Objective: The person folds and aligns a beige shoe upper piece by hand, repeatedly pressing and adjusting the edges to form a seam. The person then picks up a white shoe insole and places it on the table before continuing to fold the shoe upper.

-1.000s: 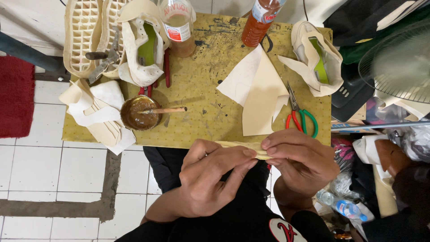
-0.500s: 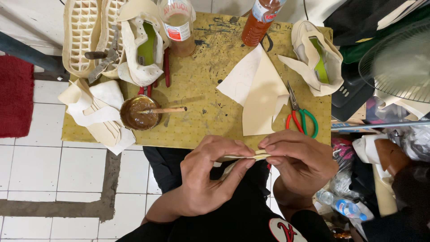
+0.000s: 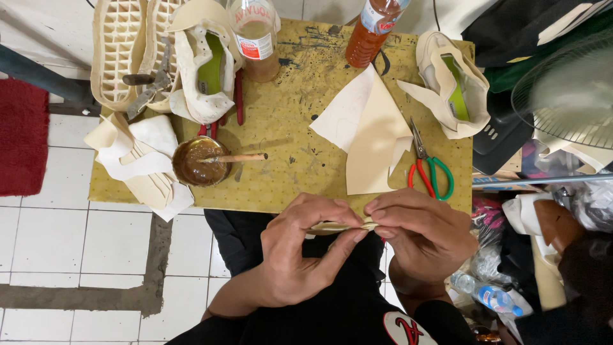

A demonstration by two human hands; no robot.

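Yellow worktable [image 3: 300, 160] over white-tiled floor [image 3: 51, 243]

Operator body, head camera view. Two bare hands are visible: left hand [image 3: 300, 255] and right hand [image 3: 418, 233]. No gloves, rings, watch or wrist straps can be seen on either. Both forearms are uncovered; no sleeve edge appears within the frame. Torso: dark black garment [image 3: 332, 313], plain fabric, filling the lower centre. Marking: one round white patch with a red curved emblem [image 3: 408, 329] at the lower edge. Legs: dark clothing, same tone.
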